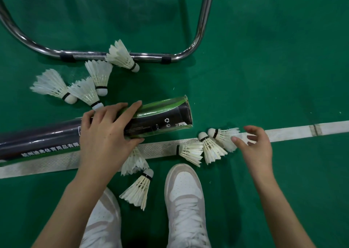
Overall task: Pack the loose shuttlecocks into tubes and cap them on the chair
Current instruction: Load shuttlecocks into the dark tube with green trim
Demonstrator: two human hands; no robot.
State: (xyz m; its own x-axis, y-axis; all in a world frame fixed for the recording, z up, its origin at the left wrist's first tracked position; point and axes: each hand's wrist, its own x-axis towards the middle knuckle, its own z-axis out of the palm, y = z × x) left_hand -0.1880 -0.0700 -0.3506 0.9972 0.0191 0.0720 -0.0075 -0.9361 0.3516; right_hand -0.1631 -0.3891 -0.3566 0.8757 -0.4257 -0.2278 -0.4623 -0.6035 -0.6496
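Observation:
A long black and green shuttlecock tube (160,118) lies on its side on the green floor, open end to the right. My left hand (107,130) grips it around the middle. My right hand (255,146) touches the feathers of a white shuttlecock (225,136), fingers loosely curled around its skirt. Two more shuttlecocks (211,147) lie beside it on the white line. Several others (90,81) are scattered above the tube, and two (138,189) lie below my left hand.
The chrome chair frame (200,30) stands on the floor behind the shuttlecocks, one shuttlecock (120,56) resting against its bar. My white shoes (185,195) are at the bottom. A white court line (302,129) crosses the floor.

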